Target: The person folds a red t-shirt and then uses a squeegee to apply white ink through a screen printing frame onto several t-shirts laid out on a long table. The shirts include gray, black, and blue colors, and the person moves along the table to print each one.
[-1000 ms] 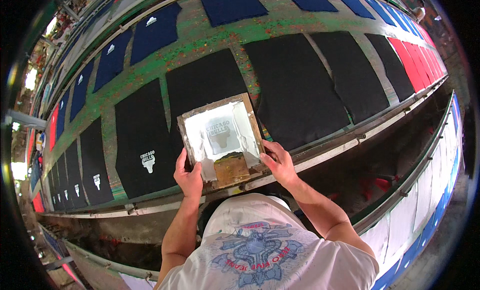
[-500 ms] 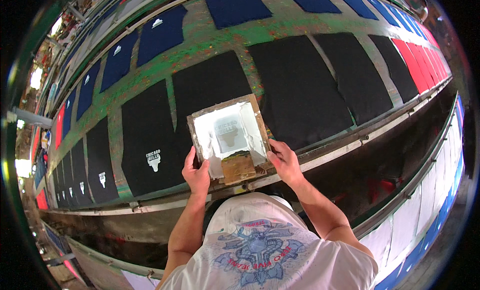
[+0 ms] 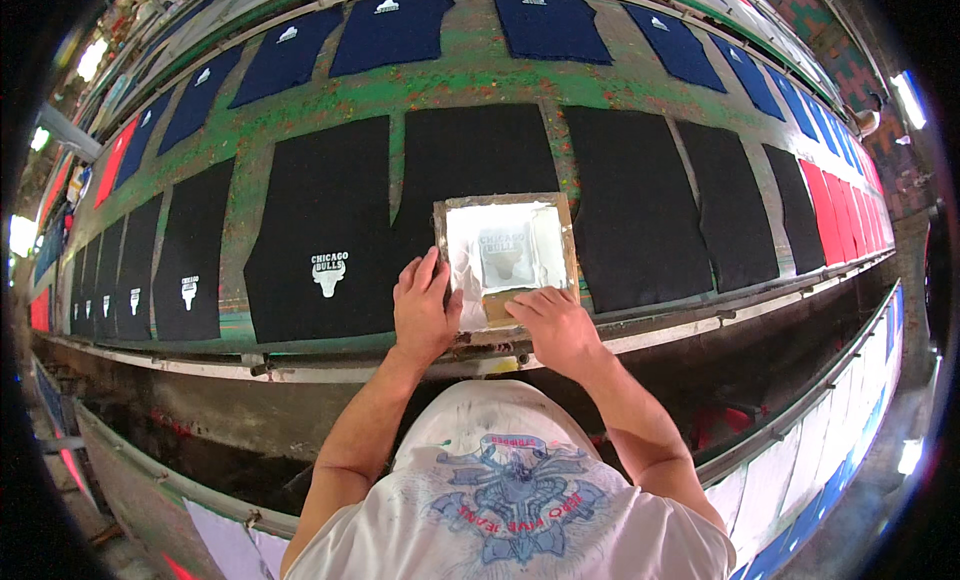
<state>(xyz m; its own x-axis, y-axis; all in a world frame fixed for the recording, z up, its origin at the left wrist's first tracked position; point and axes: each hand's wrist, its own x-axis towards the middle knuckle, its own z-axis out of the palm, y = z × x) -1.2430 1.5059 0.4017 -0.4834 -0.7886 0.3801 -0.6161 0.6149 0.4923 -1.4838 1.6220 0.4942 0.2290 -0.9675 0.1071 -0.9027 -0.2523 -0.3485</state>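
Observation:
A small wood-edged printing screen (image 3: 572, 242), its mesh whitened and showing a grey design, rests over the lower part of a black fabric panel (image 3: 480, 150). My left hand (image 3: 425, 310) grips the screen's left side, thumb toward the near corner. Inside the near end of the screen lies a wooden squeegee (image 3: 496, 308). The fingers of my right hand (image 3: 556, 328) curl over the squeegee, partly hiding it and the near right corner of the screen. Just left of the screen, another black panel (image 3: 320, 200) carries a white print (image 3: 328, 276).
The long green table (image 3: 480, 78) bears several more black panels, with red ones (image 3: 840, 215) at the right end. Navy panels (image 3: 392, 32) with white prints line its far side. A metal rail (image 3: 640, 337) runs along the near edge. White panels (image 3: 800, 460) lie behind on the right.
The screen has straightened and come down flat on the black panel. My right hand has moved from the screen's right edge onto the squeegee. My view has shifted a little.

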